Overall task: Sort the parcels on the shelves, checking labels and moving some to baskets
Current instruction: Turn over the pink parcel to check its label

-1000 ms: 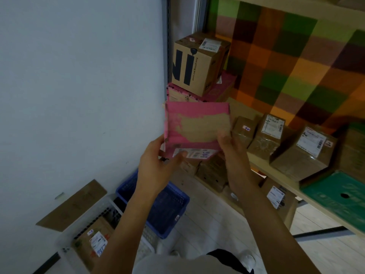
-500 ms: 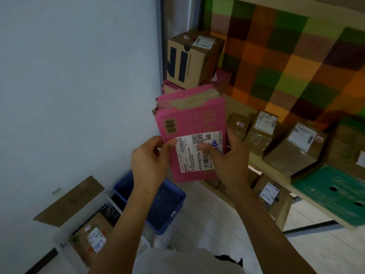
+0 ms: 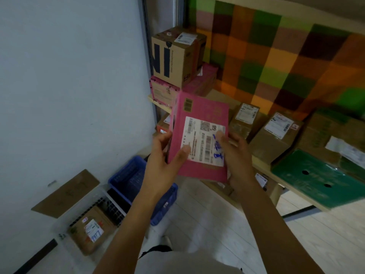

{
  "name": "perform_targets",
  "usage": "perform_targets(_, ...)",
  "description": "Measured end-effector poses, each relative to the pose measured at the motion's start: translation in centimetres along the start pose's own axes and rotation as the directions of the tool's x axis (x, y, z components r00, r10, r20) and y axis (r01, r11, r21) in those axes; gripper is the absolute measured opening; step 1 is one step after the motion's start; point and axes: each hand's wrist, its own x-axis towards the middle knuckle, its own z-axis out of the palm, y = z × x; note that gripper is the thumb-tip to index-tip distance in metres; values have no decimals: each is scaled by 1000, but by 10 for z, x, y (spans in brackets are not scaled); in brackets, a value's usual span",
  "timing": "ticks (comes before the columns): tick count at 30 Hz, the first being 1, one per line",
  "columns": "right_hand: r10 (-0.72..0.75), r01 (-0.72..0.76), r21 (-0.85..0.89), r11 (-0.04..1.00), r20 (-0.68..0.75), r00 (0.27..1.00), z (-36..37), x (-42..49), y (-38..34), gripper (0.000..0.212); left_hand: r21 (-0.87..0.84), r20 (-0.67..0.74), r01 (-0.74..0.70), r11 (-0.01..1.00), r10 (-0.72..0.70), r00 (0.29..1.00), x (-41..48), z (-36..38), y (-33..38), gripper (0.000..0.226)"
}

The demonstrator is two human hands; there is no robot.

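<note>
Flipped over from its torn back a second ago, the pink parcel (image 3: pixel 199 107) now shows its white label (image 3: pixel 203 143) squarely to the camera. It hangs in the air at the middle of the view, just in front of the shelf (image 3: pixel 261 168). The left hand (image 3: pixel 164 169) grips its left edge, thumb pressed on the label's lower corner and fingers curled behind. The right hand (image 3: pixel 238 159) clamps the right edge, thumb on the blue handwriting. I judge this to be the label check for one parcel, with its destination not yet settled. Sorting looks early. At 8 o'clock the white basket (image 3: pixel 98 194) holds one brown box (image 3: pixel 88 232), the blue basket (image 3: pixel 126 178) sits at 7 o'clock, and many taped brown boxes (image 3: pixel 276 139) wait on the shelf at 3 o'clock. The parcel is a flat, stiff cardboard slab with crisp corners. Its label is smooth paper, and both baskets are slotted plastic.
</note>
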Motion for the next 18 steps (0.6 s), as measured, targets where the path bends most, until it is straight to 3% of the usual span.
perform_targets(2,75,-84,122,989,83,994,-15,-5,-8,44,-88,-11,42,995,-43,999,-5,0,1,47)
perform_targets(4,36,-75,198,977,194,980,-24,-11,-15,56,-138,-8,30,990,-31,999,-7,-4,-1,65)
perform_targets(6,-51,-17,232,972,284,957,-33,-19,-21,71,-92,74,-7,996,14,997,-11,-3,0,95)
perform_targets(10,-209,158,148,976,460,863,-55,-29,-24,96,49,165,-136,989,126,978,-21,15,13,103)
perform_targets(13,-256,295,-7,955,475,842,-61,-38,-22,94,132,68,-183,974,175,982,-29,28,13,97)
perform_targets(18,-373,417,-31,909,388,843,-68,-52,-14,70,110,-18,-174,979,177,984,-47,45,13,88)
